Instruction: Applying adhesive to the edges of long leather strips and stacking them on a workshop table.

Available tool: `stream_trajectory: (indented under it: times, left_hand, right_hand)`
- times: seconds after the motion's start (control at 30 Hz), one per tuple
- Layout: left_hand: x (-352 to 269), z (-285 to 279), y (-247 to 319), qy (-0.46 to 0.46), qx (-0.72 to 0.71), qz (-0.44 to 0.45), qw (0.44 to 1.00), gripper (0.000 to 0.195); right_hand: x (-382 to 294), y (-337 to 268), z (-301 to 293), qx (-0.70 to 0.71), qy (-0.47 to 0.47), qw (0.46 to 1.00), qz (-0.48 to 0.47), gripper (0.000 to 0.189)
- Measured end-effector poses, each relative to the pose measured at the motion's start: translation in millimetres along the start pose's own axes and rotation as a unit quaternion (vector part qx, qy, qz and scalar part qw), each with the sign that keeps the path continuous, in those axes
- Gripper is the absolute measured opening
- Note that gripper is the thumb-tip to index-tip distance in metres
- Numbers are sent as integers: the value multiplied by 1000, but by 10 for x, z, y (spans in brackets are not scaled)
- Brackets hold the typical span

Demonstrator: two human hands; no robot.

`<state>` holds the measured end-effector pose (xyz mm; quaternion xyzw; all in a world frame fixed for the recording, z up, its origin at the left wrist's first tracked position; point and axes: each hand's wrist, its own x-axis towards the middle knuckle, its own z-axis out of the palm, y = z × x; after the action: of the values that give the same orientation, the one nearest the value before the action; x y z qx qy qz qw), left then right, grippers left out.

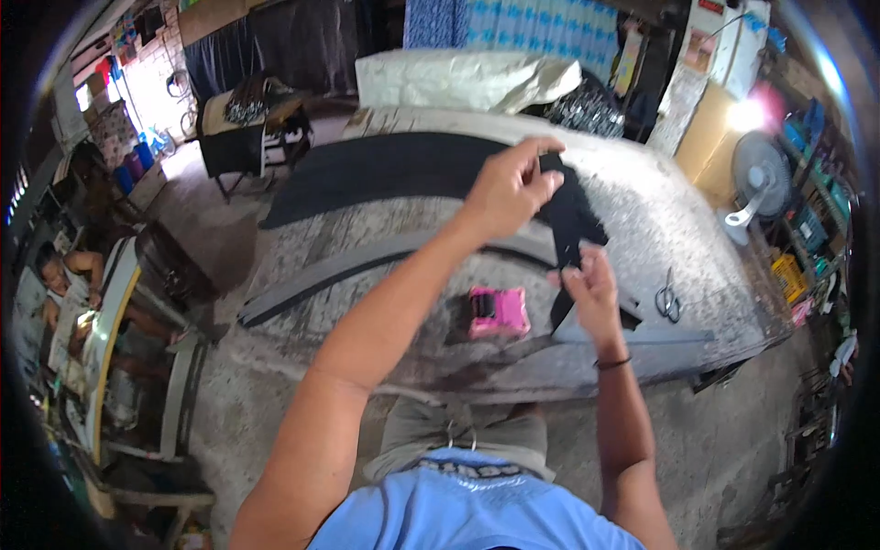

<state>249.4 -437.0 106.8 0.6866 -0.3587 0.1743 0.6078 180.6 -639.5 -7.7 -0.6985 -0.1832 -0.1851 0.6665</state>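
Observation:
A narrow black strip of sheet material, perhaps fabric or leatherette, hangs above the worktable. My left hand pinches its upper end between thumb and fingers. Lower down, my right hand has hold of its near end. Behind the strip lies a broad curved black sheet, flat on the table. Nearer to me a long curved grey strip with a black edge passes under my left forearm. A pink container with a black item on it sits just left of my right hand.
Scissors lie at the right, near a grey flat piece. A pale cover sheet is heaped at the table's far edge. An electric fan stands at the right. Another person sits at a bench on the left.

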Motion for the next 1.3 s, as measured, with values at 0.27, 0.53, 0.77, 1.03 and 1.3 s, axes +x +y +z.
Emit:
stream_trajectory:
  times: [0.27,0.53,0.77,1.03,1.3]
  left_hand:
    - [-665,-630,122,-35,256,-24,966,16]
    - [-1426,-292,-642,-15,312,10,950,14]
    - [-1662,95,-1320,-25,168,-111,979,20]
    - [-1721,277,-1521,-29,222,-93,970,19]
    - [-1787,326,-1640,-27,220,-84,972,17]
  right_hand:
    - [644,-502,-64,-403,-90,882,-226,18]
    - [603,-739,154,-486,-143,810,-294,13]
    - [489,-644,333,-579,-229,720,-305,9]
    - [451,-542,459,-634,-255,669,-292,5]
    - [422,-455,508,-653,-264,650,-285,4]
